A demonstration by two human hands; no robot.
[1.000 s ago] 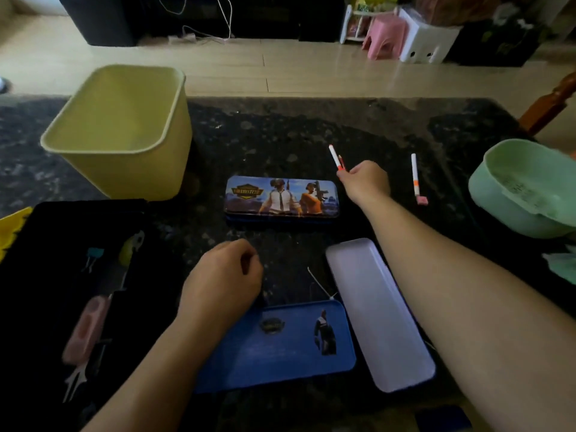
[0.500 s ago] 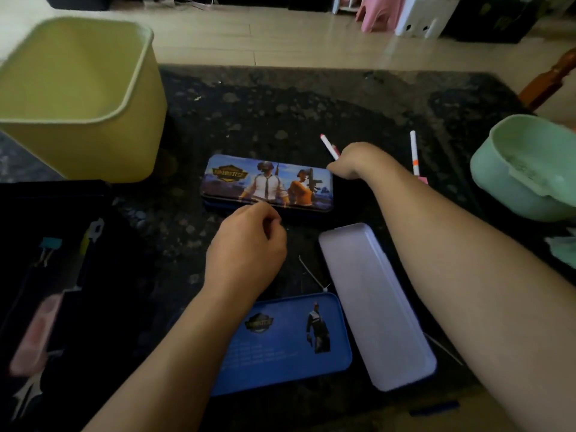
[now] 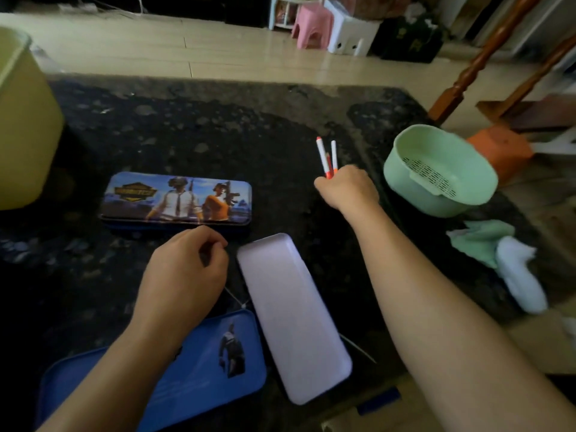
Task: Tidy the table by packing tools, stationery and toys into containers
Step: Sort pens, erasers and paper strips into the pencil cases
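Our right hand [image 3: 346, 190] clasps a small bunch of thin white-and-orange pens [image 3: 324, 157], ends pointing away from us, to the right of the closed printed tin pencil case [image 3: 177, 198]. Our left hand [image 3: 184, 275] sits curled just before that case, nearer it; whether it holds anything we cannot tell. The case's long axis runs left to right.

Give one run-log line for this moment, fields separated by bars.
right hand: holds pens | left hand: curled near pencil case | green basket: right of pens
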